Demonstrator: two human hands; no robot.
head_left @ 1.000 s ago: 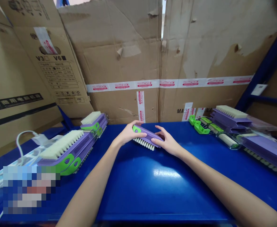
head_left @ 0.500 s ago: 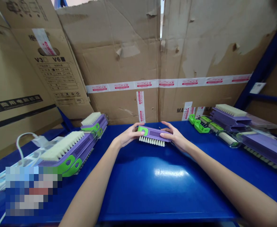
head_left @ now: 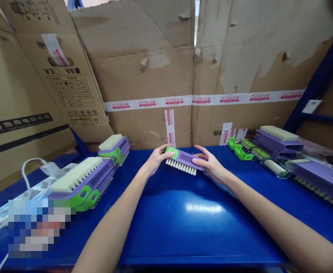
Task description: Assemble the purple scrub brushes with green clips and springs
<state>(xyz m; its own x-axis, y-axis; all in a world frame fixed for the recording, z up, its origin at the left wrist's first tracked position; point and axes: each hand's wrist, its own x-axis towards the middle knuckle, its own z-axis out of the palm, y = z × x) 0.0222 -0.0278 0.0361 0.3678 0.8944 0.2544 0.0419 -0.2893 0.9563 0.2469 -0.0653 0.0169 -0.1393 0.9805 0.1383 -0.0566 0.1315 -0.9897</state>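
Note:
Between both hands, above the far middle of the blue table, is a purple brush (head_left: 185, 159) with a green end and pale bristles pointing down. My left hand (head_left: 158, 159) is closed on the green end, thumb along its near face. At the purple end my right hand (head_left: 210, 162) grips the body, thumb in front and index finger raised over the top. The brush tilts, its green end a little higher than the other. The fingers behind it are partly hidden.
Stacked purple and green brushes (head_left: 78, 176) lie at left beside white cables (head_left: 27, 170). More purple parts (head_left: 280, 138), green caps (head_left: 243, 152) and a clear-wrapped roller (head_left: 274, 167) lie at right. Cardboard (head_left: 149, 76) stands behind the blue table (head_left: 200, 235).
The brush's green end has risen slightly with my left hand, so its tilt has grown a little. Both hands keep their hold, and the view has shifted slightly.

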